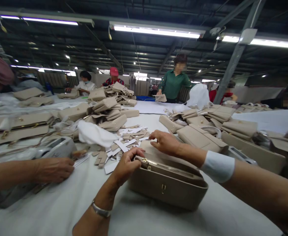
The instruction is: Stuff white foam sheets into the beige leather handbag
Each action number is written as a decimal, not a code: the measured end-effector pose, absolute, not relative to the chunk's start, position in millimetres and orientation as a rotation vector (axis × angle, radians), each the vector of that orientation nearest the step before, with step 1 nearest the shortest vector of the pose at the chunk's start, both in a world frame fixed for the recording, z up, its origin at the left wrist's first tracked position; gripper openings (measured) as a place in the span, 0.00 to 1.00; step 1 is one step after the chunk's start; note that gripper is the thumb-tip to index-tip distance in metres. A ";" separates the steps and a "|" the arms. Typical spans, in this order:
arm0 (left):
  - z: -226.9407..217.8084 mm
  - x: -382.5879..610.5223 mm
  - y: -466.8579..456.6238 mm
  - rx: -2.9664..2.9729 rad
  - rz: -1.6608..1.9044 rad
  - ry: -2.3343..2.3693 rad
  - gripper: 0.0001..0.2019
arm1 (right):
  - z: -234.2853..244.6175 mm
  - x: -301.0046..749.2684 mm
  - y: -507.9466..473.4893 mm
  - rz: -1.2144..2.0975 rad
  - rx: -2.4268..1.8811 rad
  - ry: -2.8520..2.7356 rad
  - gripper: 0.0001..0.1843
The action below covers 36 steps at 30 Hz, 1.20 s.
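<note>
- Head view shows a big white worktop (70,209), which spreads under and around both grips.
- A tall heap of tan bags (114,111) sits past the left grip (126,165). More tan bags (202,131) lie beyond the right grip (167,143) and to its right.
- The handbag (167,188) stands on the worktop right below both grips, with its top open. It could tip or slide if the left grip pulled too hard on its corner. Its bottom and most of its inside are hidden.
- A grey machine (60,146) is left of the left grip. Another person's hand (54,169) hides part of it, so I can't tell what it is.
- Left grip: it pinches the handbag's left top corner.
- Right grip: loose and bent, with nothing seen in it, over a pale flap (147,147). I can't tell if they touch.
- Small scraps (121,146) lie just past the left grip. A bump could knock some into the handbag.
- A gold zip pull (145,160) is beside the left grip. It might scratch the flap if they rubbed.
</note>
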State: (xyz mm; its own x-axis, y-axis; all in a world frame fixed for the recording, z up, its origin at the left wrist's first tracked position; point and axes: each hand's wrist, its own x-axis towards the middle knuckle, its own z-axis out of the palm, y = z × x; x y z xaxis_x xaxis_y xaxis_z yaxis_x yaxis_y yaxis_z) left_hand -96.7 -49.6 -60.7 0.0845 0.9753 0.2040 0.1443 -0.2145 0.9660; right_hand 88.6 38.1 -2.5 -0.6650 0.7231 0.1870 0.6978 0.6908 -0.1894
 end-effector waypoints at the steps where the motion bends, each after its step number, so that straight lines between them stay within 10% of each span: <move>1: -62.0 -95.3 -48.7 1.494 1.265 1.176 0.09 | 12.4 87.5 32.8 0.184 -1.105 -2.588 0.09; 15: -65.2 -91.7 -48.0 1.664 1.345 1.185 0.07 | 40.3 47.2 -14.5 -0.177 -1.248 -3.236 0.14; 23: -71.7 -94.4 -43.4 1.750 1.369 1.175 0.07 | 57.2 54.2 9.1 1.124 -1.566 -2.969 0.09; 36: -65.1 -91.2 -48.4 1.724 1.360 1.222 0.07 | 50.9 196.5 -18.9 1.441 -1.793 -2.650 0.15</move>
State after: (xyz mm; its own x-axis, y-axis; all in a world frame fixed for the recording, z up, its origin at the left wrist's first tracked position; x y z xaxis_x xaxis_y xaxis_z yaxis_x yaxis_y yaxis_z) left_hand -91.2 -48.4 -65.1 0.0425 0.9215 0.3861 0.2849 -0.3815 0.8793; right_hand 196.5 -18.9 50.9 -0.4286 0.5985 -0.6768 0.8934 0.1693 -0.4161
